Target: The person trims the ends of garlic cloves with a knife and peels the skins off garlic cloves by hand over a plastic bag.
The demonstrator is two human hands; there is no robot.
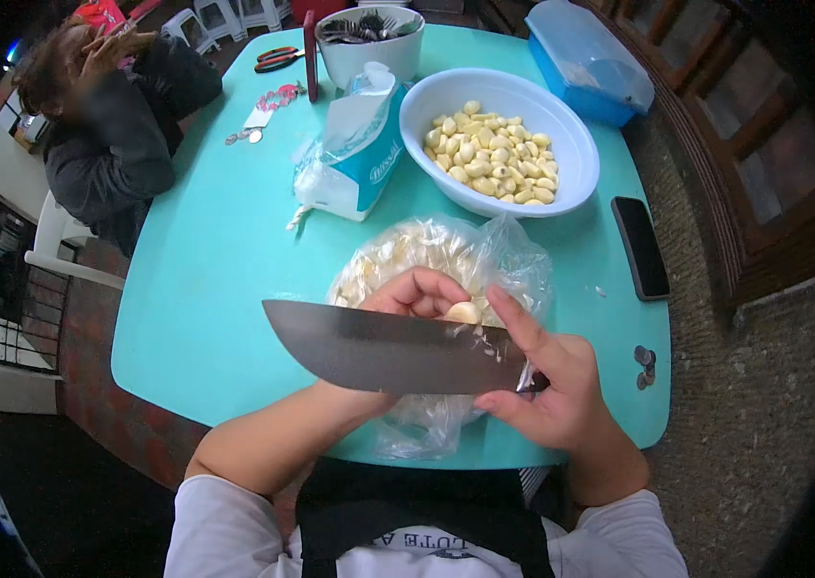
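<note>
A broad dark knife (378,354) lies across the view, its tip to the left, bits of skin stuck near its handle end. My right hand (556,376) is closed round that handle end. Behind the blade my left hand (419,292) has its fingers curled round a garlic clove (463,313), which sits just above the blade's upper edge. Beneath both hands is a clear plastic bag (513,255) with garlic cloves in their skins. Beyond it, a pale blue basin (576,144) holds many peeled cloves (484,154).
On the turquoise table (205,318) are a teal and white packet (364,144), a cutlery tub (398,48), a blue lidded box (590,58), a phone (639,249), coins (645,366) and orange-handled scissors (277,60). A person (114,135) sits at the left edge.
</note>
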